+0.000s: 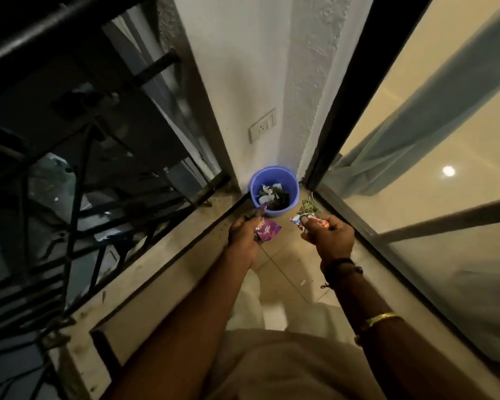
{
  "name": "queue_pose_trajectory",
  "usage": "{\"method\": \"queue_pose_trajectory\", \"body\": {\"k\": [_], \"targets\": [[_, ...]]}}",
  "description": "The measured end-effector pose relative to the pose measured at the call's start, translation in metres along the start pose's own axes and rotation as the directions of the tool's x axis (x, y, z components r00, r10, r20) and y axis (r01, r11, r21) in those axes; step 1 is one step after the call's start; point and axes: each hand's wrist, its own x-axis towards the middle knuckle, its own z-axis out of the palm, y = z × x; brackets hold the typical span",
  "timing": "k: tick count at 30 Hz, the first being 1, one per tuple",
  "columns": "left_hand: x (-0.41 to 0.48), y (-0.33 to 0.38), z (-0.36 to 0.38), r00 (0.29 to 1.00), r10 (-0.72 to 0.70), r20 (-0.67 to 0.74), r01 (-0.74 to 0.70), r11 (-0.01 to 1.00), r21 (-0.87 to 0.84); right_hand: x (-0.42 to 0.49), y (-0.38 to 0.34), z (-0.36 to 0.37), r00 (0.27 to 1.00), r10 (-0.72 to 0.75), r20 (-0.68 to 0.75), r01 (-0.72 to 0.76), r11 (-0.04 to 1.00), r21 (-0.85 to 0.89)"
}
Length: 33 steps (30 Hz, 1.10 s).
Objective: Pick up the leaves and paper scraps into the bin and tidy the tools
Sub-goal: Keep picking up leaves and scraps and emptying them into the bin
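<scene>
Railing (70,168) of black metal bars fills the left. Just right of it a pale stone ledge (156,269) runs along the left edge of the tiled floor (277,272) toward the far corner, with dark crumbs near its far end.

Above the floor's left edge, close to the ledge, the left hand (244,235) has its fingers curled tight around a purple wrapper (267,230). Some dark leaf bits (249,220) are bunched in the same grip.

Just beyond both hands, in the far corner of the floor against the white wall (243,82), stands the blue bin (289,183). It is upright and holds green leaves (279,194) and white paper scraps (264,199).

The right hand (334,236) hangs near the bin's right side. Its fingers and thumb are pinched on a red-and-white wrapper (299,222), and a leafy sprig (306,207) sticks out past the fingertips toward the bin. A dark thread band (341,267) circles that wrist, with a gold bangle (383,317) further up the forearm.

One small white scrap (302,282) lies on the floor between the two forearms. A dark-framed glass door (445,241) lines the floor's right edge.
</scene>
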Motion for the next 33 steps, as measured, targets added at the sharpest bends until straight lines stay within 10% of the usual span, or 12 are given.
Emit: {"method": "queue_pose_trajectory", "body": {"k": [14, 20, 33], "targets": [[0.331, 0.023, 0.065, 0.976, -0.213, -0.031, 0.213, 0.936, 0.279, 0.279, 0.103, 0.156, 0.985, 0.131, -0.112, -0.164, 0.908, -0.385], [0.429, -0.012, 0.079, 0.952, -0.301, -0.057, 0.3, 0.88, 0.368, 0.368, 0.14, 0.175, 0.973, 0.21, 0.094, -0.106, 0.773, -0.625], [0.222, 0.095, 0.142, 0.969, -0.246, 0.02, 0.181, 0.762, 0.621, 0.255, 0.05, 0.106, 0.974, 0.17, -0.151, -0.183, 0.98, -0.077]]}}
